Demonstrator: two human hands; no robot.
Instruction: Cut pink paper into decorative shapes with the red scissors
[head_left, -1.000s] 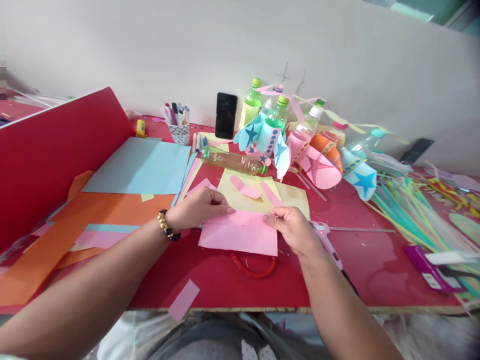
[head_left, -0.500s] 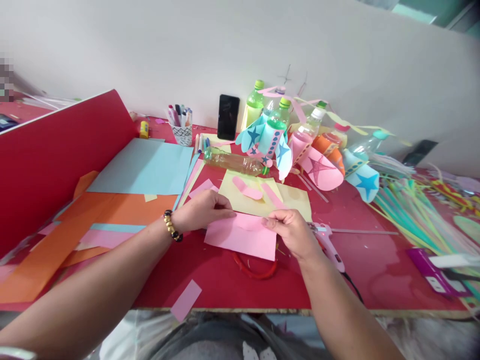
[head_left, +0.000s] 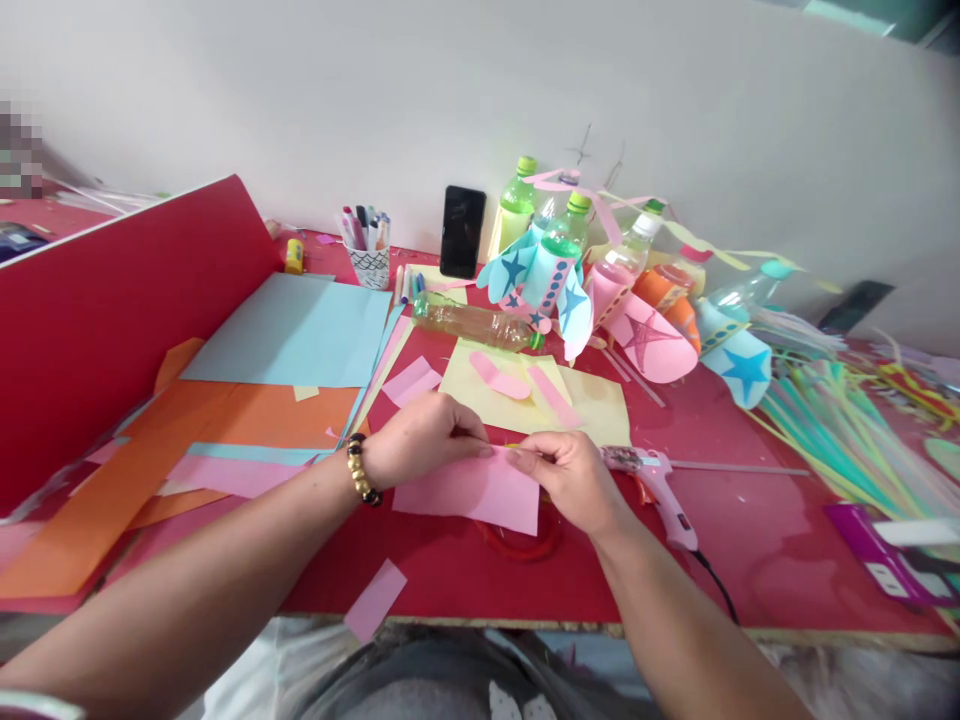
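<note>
Head view: rectangular pink paper sheet [head_left: 472, 497] is held over glossy red tabletop [head_left: 574, 590], far edge clamped by fingers of left hand [head_left: 425, 440] and right hand [head_left: 571, 478], just brought closer together, so edge-creasing is presumably underway.

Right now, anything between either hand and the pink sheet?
Nothing visible: the left hand and right hand both pinch the pink sheet along its far edge. The red loop shows past its near edge, not between.
</note>
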